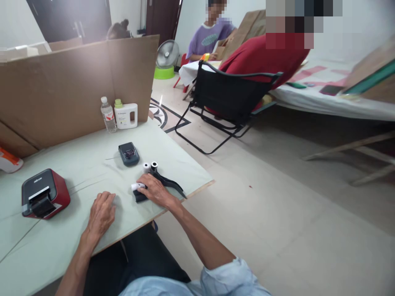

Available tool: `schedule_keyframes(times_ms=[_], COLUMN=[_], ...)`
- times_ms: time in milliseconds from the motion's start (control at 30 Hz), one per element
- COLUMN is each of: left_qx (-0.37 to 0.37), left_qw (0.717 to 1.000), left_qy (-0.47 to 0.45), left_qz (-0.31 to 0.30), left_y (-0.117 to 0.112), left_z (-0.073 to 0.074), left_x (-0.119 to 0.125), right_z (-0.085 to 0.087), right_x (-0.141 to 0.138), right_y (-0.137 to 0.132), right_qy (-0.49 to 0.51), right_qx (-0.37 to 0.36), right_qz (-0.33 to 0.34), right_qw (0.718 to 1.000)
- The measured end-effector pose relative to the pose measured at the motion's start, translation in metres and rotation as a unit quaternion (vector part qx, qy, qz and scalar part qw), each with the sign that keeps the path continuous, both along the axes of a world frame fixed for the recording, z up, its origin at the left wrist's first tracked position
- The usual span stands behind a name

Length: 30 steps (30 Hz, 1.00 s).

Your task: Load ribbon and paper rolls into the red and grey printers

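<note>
White paper roll lies on counter near front right edge, poking out leftward from under fingertips of right hand. Right hand draped over black tool, fingers bent down onto roll; true grip or mere rest, cannot tell. Tool's dark arm runs out rightward past wrist. Two more rolls stand just beyond knuckles, side by side. Left hand flat on counter, palm down, released, near roll but apart. Red printer well left; small dark device behind rolls.

paper rolls: 3 | bottles: 2 | red printer: 1 | dark device: 1 | folding chair: 1
</note>
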<state>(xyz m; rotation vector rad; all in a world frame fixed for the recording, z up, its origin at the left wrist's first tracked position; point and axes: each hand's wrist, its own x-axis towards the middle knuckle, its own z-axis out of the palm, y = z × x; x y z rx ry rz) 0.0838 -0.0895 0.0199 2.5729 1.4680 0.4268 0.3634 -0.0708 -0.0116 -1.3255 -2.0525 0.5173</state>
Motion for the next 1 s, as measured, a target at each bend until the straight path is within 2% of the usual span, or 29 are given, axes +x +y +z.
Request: schedule_keyframes(times_ms=[100, 233, 400, 600, 767, 900, 1000], left_qx=[-0.009, -0.026, -0.05, -0.087, -0.109, -0.102, -0.088], left_qw=[1.0, 1.0, 0.998, 0.984, 0.982, 0.986, 0.986], left_qy=[0.015, 0.008, -0.042, -0.125, -0.124, -0.111, -0.117], left_qz=[-0.013, -0.016, -0.022, -0.092, -0.09, -0.075, -0.077], left_y=[0.025, 0.072, 0.14, 0.209, 0.232, 0.232, 0.228], left_z=[-0.004, -0.008, -0.001, 0.0, -0.004, -0.006, -0.002], left_x=[-0.002, 0.003, 0.033, 0.071, 0.083, 0.086, 0.088], right_z=[-0.006, -0.013, -0.014, -0.015, -0.015, -0.015, -0.016], right_x=[-0.001, -0.006, -0.006, -0.005, -0.006, -0.006, -0.006], right_y=[-0.002, -0.005, -0.005, -0.003, -0.002, -0.002, -0.002], right_qy=[0.033, 0.088, 0.101, 0.121, 0.118, 0.118, 0.119], right_qx=[0.019, 0.049, 0.053, 0.057, 0.059, 0.065, 0.065], right_qz=[-0.015, -0.033, -0.039, -0.039, -0.041, -0.04, -0.04], right_qw=[0.999, 0.994, 0.993, 0.99, 0.99, 0.99, 0.99])
